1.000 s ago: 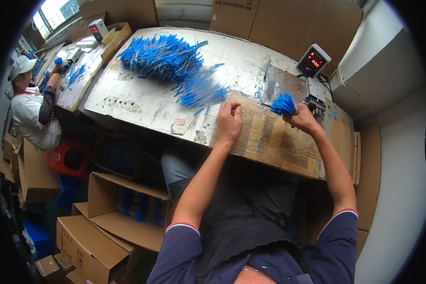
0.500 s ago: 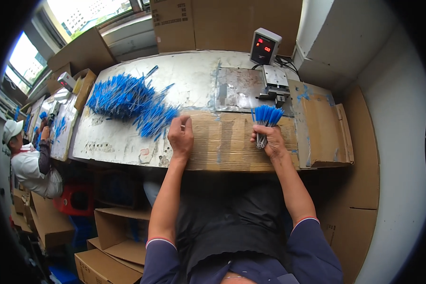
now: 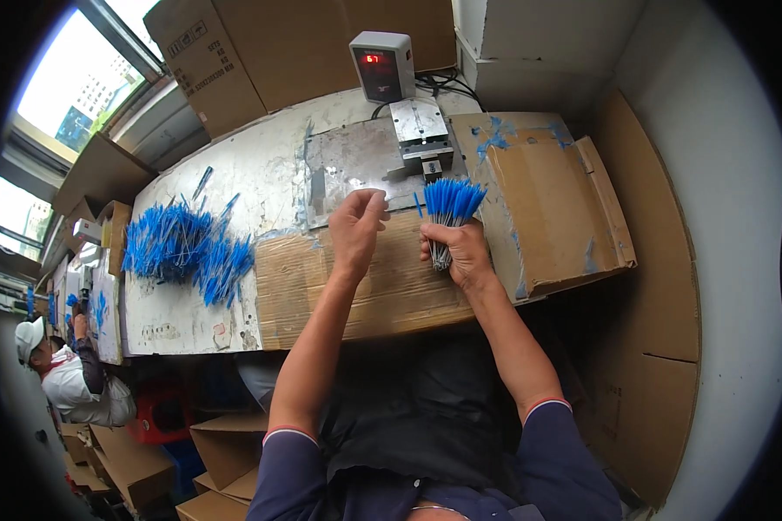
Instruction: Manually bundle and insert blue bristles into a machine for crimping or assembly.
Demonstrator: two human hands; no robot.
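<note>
My right hand (image 3: 460, 252) is closed round a bundle of thin sticks (image 3: 453, 201) with blue upper ends and grey, wire-like stems. The blue ends fan out above the fist, and the stems poke out below. One blue-ended stick (image 3: 417, 206) stands a little apart on the bundle's left side. To the left, my left hand (image 3: 356, 230) hovers over the cardboard sheet, fingers curled and pressed together; anything in them is too small or hidden to see. Just beyond the bundle is a metal block device (image 3: 421, 130) on a metal plate (image 3: 339, 165).
A loose pile of similar blue sticks (image 3: 169, 243) lies on the white tabletop (image 3: 182, 326). Behind the metal device stands a display box (image 3: 384, 69) with red figures and cables. A cardboard box (image 3: 556, 208) sits at the right. Far left, another person (image 3: 74, 373) works at a bench.
My left hand has moved away from the pile toward my right hand and the metal device. My right hand keeps hold of the bundle. The view has shifted, and the display's figures have changed.
</note>
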